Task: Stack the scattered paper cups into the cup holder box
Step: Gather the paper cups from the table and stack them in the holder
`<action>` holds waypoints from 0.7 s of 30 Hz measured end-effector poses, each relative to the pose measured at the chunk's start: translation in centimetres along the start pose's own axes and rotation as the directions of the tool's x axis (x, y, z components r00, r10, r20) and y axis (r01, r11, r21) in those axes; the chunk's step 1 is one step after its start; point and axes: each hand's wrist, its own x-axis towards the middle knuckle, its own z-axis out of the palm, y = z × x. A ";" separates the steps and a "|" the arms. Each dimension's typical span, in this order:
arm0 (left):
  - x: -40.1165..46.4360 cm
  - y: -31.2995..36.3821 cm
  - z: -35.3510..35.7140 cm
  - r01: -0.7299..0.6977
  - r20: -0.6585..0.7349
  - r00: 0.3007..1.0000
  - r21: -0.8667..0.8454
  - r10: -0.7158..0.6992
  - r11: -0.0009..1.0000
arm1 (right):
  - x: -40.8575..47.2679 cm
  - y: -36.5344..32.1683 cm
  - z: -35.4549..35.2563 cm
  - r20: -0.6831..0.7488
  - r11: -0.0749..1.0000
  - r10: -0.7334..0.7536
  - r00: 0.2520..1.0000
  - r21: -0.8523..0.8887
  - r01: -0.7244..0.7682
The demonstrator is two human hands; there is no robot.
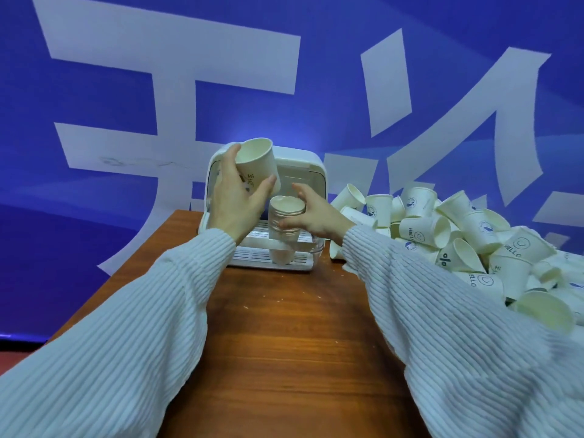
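Blue banner with big white characters fills the background behind your wooden table (pixel 284 327). At its far edge stands the cup holder box (pixel 303 172), white, lid swung up. Inside it rises a stack of cups (pixel 286 219), mouths up, steadied by your right hand (pixel 311 213) with fingers curled round its upper rims. Your left hand (pixel 235 197) grips a single cup (pixel 257 162) — plain white with a small print — tilted just above the stack. You're mid-placement, as I judge it: level that cup over the stack's mouth and nest it down. Right of the box lies the heap of loose cups (pixel 467 235) — plenty left.
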 end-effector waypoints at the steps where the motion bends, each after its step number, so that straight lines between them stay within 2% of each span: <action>1: 0.5 0.4 0.6 -0.012 0.021 1.000 -0.004 0.012 1.000 | -0.2 0.3 0.1 0.012 0.999 0.001 1.000 0.050 -0.002; 5: 1.5 0.8 2.9 0.019 0.150 0.988 0.051 -0.027 0.999 | -1.1 1.1 0.2 0.024 0.991 -0.017 1.000 0.132 0.014; 8: 0.8 0.0 4.1 0.031 0.306 0.947 0.214 -0.097 0.976 | -1.5 1.9 -0.2 -0.006 0.976 -0.019 1.000 0.218 0.020; 10: 0.4 -0.3 4.5 0.028 0.360 0.919 0.345 -0.160 0.938 | -1.8 2.3 -0.7 -0.032 0.972 0.000 0.999 0.233 0.007; 13: 0.0 -0.8 4.6 0.032 0.394 0.883 0.492 -0.256 0.870 | -2.4 2.7 -1.7 -0.069 0.975 0.029 0.997 0.223 -0.013; 16: -0.4 -1.1 4.5 -0.048 0.408 0.884 0.565 -0.229 0.824 | -3.4 2.9 -2.8 -0.112 0.976 0.043 0.993 0.217 -0.018; 19: -0.3 -0.3 4.2 -0.085 0.426 0.867 0.636 -0.258 0.767 | -4.9 2.9 -4.0 -0.141 0.983 0.064 0.988 0.177 -0.039; 21: -0.8 0.6 4.3 -0.126 0.408 0.892 0.638 -0.195 0.760 | -6.3 2.9 -5.1 -0.175 0.989 0.071 0.982 0.138 -0.047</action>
